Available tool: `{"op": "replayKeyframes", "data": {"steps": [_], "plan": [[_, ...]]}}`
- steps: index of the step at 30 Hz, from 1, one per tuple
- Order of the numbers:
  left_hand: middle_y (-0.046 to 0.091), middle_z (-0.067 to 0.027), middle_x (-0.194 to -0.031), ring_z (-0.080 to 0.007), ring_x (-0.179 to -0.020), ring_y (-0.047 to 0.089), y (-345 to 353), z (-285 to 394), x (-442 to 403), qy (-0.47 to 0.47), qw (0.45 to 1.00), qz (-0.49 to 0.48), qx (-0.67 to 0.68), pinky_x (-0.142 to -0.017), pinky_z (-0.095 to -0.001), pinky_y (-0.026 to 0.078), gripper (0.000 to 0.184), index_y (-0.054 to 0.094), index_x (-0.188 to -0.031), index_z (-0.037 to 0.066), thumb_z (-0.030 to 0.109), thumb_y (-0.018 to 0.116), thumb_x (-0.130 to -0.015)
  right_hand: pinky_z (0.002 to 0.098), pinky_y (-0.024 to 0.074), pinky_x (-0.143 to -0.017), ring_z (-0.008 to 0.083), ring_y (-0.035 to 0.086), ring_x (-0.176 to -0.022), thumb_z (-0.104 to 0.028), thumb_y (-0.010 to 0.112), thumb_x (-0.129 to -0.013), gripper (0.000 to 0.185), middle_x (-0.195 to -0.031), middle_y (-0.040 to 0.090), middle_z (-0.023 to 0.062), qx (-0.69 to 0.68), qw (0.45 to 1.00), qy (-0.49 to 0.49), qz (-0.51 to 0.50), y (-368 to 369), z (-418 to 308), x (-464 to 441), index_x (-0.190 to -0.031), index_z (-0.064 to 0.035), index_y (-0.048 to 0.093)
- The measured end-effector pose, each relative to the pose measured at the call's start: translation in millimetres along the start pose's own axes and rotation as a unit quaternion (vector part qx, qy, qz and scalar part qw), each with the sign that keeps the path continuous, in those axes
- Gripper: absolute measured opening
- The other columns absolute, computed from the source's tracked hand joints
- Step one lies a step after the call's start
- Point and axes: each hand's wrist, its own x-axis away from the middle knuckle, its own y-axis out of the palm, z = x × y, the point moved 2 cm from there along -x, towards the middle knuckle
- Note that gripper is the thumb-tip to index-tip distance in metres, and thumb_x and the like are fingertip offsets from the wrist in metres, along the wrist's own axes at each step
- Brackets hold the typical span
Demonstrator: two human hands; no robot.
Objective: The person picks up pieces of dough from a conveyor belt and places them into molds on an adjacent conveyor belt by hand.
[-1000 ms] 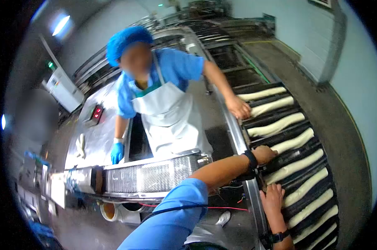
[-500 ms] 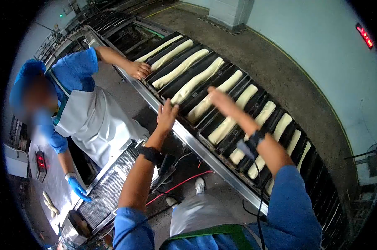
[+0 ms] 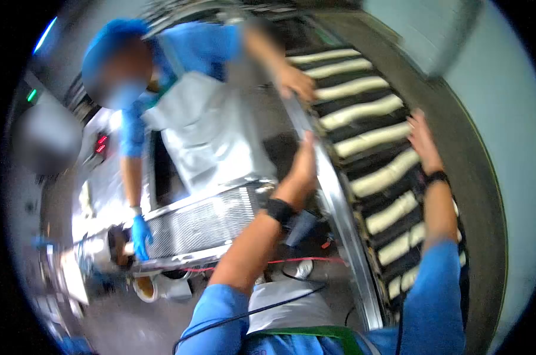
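Observation:
Long pale dough rolls (image 3: 362, 112) lie side by side in dark pans (image 3: 356, 168) along a conveyor. My left hand (image 3: 303, 165) is at the near metal rail (image 3: 333, 195), seen edge-on, with its fingers stretched out and nothing in them. At the far ends of the pans, my right hand (image 3: 423, 141) has its fingers extended beside the end of one dough roll (image 3: 371, 139). Whether it touches the dough or the pan edge I cannot tell. The picture is blurred by motion.
Across the rail a co-worker in a blue cap and grey apron (image 3: 211, 136) rests one hand (image 3: 294, 83) near the pans. Their blue-gloved hand (image 3: 140, 236) hangs by a perforated metal belt (image 3: 200, 225). A red cable (image 3: 303, 260) crosses the floor.
The view has swung, so the conveyor now runs more steeply. My right hand has moved from above a dough roll to the pans' far edge. My left hand stays by the near rail.

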Motion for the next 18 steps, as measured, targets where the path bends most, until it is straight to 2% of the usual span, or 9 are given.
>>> {"op": "replayKeyframes", "data": {"steps": [2,3,4,6,7,8,13,16,18], "plan": [[0.016,-0.0191,-0.133,-0.0273,-0.121,0.021,-5,-10,13,0.002,1.0,0.03,-0.01,-0.097,-0.0374,0.02,0.07,0.015,-0.129,0.001,0.052,0.028,-0.083,0.0439,0.0091,-0.1,0.0271,0.009,-0.126,-0.058,0.03,-0.08,0.074,-0.135,0.015,0.0165,0.013,1.0,0.019,-0.006,-3,-3,15,-0.131,-0.0061,0.014],[0.012,-0.0172,-0.135,-0.0272,-0.124,0.014,2,4,41,-0.055,0.998,-0.003,0.02,-0.1,-0.0369,0.013,0.07,0.012,-0.13,0.003,0.052,0.029,-0.083,0.0442,0.0155,-0.098,0.0286,0.017,-0.124,-0.057,0.032,-0.08,0.075,-0.133,0.019,0.0184,0.028,0.999,0.025,0.005,-7,-4,31,-0.13,-0.0043,0.016],[0.007,-0.0156,-0.136,-0.0258,-0.126,0.005,-2,-6,49,0.034,0.999,0.031,-0.001,-0.101,-0.0364,0.006,0.071,0.011,-0.13,0.004,0.052,0.03,-0.083,0.0427,0.0228,-0.095,0.0295,0.026,-0.12,-0.056,0.037,-0.079,0.075,-0.129,0.028,0.0178,0.025,0.997,0.067,-0.034,-30,16,27,-0.129,-0.0036,0.019],[0.005,-0.013,-0.137,-0.0239,-0.126,0.0,-15,-4,88,0.039,0.999,0.007,-0.018,-0.101,-0.0356,0.002,0.071,0.009,-0.131,0.004,0.05,0.034,-0.082,0.0303,0.0395,-0.074,0.0154,0.051,-0.09,-0.044,0.049,-0.079,0.054,-0.104,0.053,0.0098,0.024,0.994,0.106,-0.029,-19,16,68,-0.119,-0.0103,0.038],[0.006,-0.0123,-0.137,-0.0237,-0.126,0.0,-19,-1,111,0.017,1.0,-0.005,-0.024,-0.101,-0.0352,0.002,0.07,0.01,-0.13,0.003,0.048,0.035,-0.083,0.026,0.0414,-0.063,0.0102,0.053,-0.077,-0.038,0.052,-0.079,0.041,-0.094,0.056,0.0061,0.02,0.993,0.11,-0.026,-8,13,96,-0.11,-0.0127,0.045],[0.006,-0.0123,-0.137,-0.0237,-0.126,0.0,-23,-8,111,0.018,0.999,0.005,-0.03,-0.101,-0.0352,0.002,0.07,0.01,-0.13,0.003,0.048,0.035,-0.083,0.0278,0.0392,-0.069,0.0143,0.051,-0.087,-0.038,0.048,-0.081,0.043,-0.099,0.054,0.0055,0.056,0.987,0.133,-0.066,-3,17,102,-0.114,-0.0113,0.042],[0.019,-0.014,-0.133,-0.0241,-0.125,0.011,-84,-7,191,-0.02,0.997,-0.016,-0.073,-0.101,-0.0352,0.008,0.062,0.017,-0.128,0.002,0.04,0.038,-0.083,0.0246,0.0462,-0.064,0.015,0.056,-0.081,-0.028,0.047,-0.084,0.029,-0.091,0.057,0.0067,0.063,0.974,0.128,-0.178,53,7,184,-0.105,-0.0086,0.048],[0.019,-0.0141,-0.133,-0.0259,-0.124,0.012,-147,3,259,0.012,0.985,-0.003,-0.171,-0.101,-0.035,0.009,0.064,0.017,-0.128,0.002,0.04,0.039,-0.081,0.0237,0.0455,-0.063,0.0131,0.056,-0.079,-0.024,0.046,-0.084,0.026,-0.089,0.058,0.0064,0.109,0.963,0.113,-0.218,99,2,236,-0.102,-0.0057,0.05],[0.023,-0.0106,-0.132,-0.0246,-0.123,0.016,-165,36,321,-0.068,0.982,0.079,-0.158,-0.1,-0.0375,0.009,0.057,0.023,-0.127,0.006,0.034,0.041,-0.081,0.0235,0.0452,-0.063,0.0127,0.056,-0.079,-0.021,0.046,-0.084,0.026,-0.089,0.058,0.0063,0.136,0.952,0.118,-0.249,131,14,260,-0.103,-0.0045,0.049]]}}
